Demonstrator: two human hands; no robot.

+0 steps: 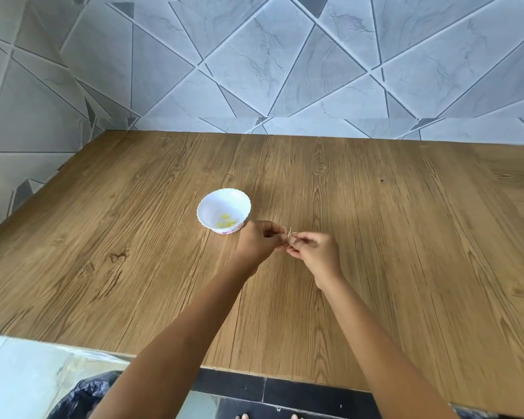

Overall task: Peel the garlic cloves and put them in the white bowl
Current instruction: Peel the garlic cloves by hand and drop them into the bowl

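Both hands meet above the middle of the wooden tabletop (375,237), well clear of every edge. The left hand (259,241) has its fingers curled, and its grip pinches a garlic clove (285,241) at the fingertips. The clove is so small and so covered that little of it shows. The right hand (313,252) faces it, fingertip to fingertip, with its grip closed on what looks like the papery skin (288,230); thin wisps of it stick up between the two hands. This looks like the peeling step, one hand steadying the clove while the other pulls the skin away.

The white bowl (206,204) stands just beside the left hand, on the side toward the far-left corner, probably so a finished clove has only a short way to go. A few yellowish peeled cloves (227,222) lie in its bottom, so part of the task is done.
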